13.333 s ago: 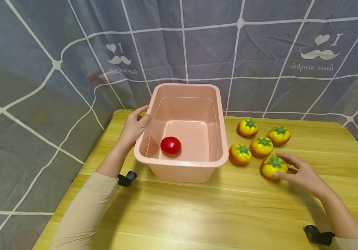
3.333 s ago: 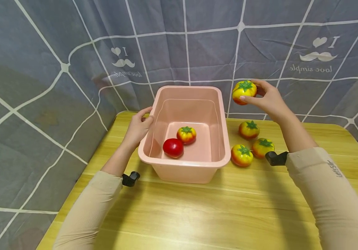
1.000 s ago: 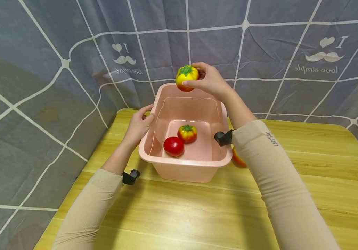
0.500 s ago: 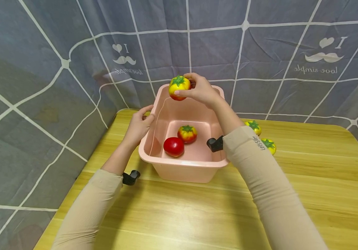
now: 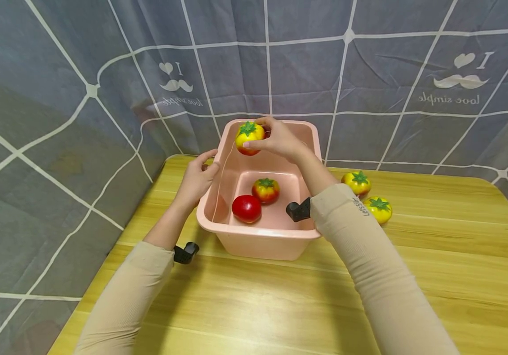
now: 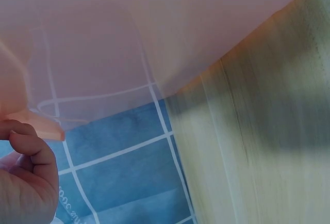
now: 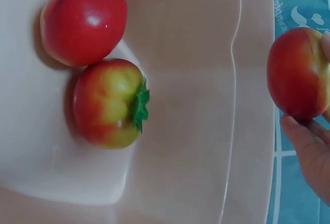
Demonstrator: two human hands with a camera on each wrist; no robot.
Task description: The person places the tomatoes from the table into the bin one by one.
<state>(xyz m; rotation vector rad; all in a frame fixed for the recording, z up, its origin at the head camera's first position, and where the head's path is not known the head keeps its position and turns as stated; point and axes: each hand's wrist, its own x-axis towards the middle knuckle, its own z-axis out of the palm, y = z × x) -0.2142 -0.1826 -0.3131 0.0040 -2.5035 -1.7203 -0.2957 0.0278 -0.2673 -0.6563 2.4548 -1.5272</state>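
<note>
A pink plastic bin (image 5: pixel 260 245) stands on the table. My left hand (image 5: pixel 198 180) grips its left rim, with curled fingers (image 6: pixel 36 149) at the edge in the left wrist view. Thumb and fingers of my right hand (image 5: pixel 282 143) hold a yellow-red tomato (image 5: pixel 247 140) with a green leafy top, above the bin's far left part. In the right wrist view this tomato (image 7: pixel 294 74) shows its red underside. On the bin's floor, a red, smooth fruit (image 5: pixel 246 209) touches another tomato (image 5: pixel 266 191), whose green top faces up.
Right of the bin, two tomatoes (image 5: pixel 357 182) (image 5: pixel 379 209) show on the wooden table (image 5: pixel 254 305), partly behind the right sleeve (image 5: pixel 360 236). A grey curtain with white lines (image 5: pixel 298 74) hangs behind and along the left.
My right hand took a tomato from the table and carried it left over the bin; in the last second it has lowered. Another tomato has entered the bin since the oldest frame. Left hand stays.
</note>
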